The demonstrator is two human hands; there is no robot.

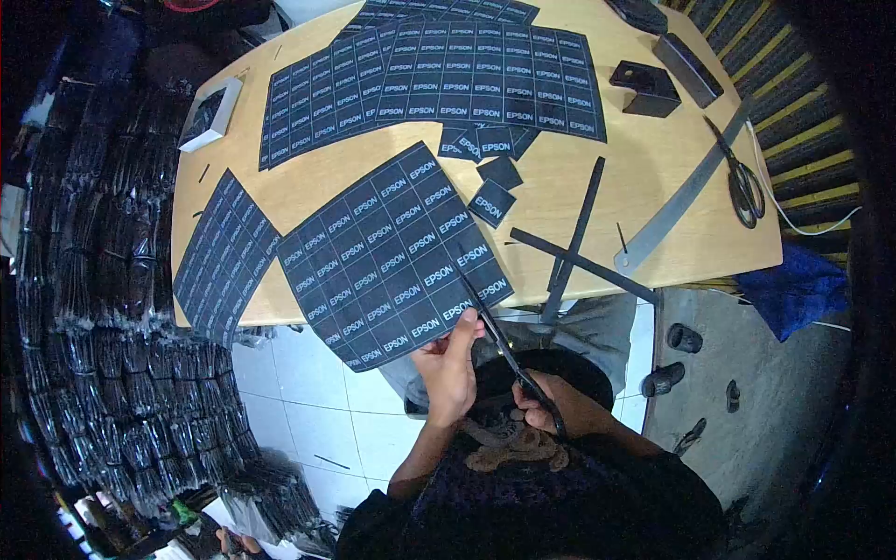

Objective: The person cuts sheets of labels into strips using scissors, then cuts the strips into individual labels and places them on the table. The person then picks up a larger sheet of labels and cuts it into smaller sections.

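My left hand (452, 369) pinches the near edge of a black sheet (373, 252) printed with rows of white EPSON labels and grid lines. In my right hand (549, 403) are black-handled scissors (501, 343), fingers wrapped round the handles. Their blades lie along the sheet's right part, between the last two label columns. Just beyond the sheet, a cut EPSON square (492, 203) and a plain dark square (500, 172) rest on the table. Another printed sheet (224, 257) lies to the left, overhanging the table edge.
Large EPSON sheets (485, 79) overlap across the back of the wooden table (560, 201). Dark strips (585, 264), a steel ruler (686, 191) and a second pair of scissors (744, 187) lie at right. Bundled black items (140, 373) are stacked left.
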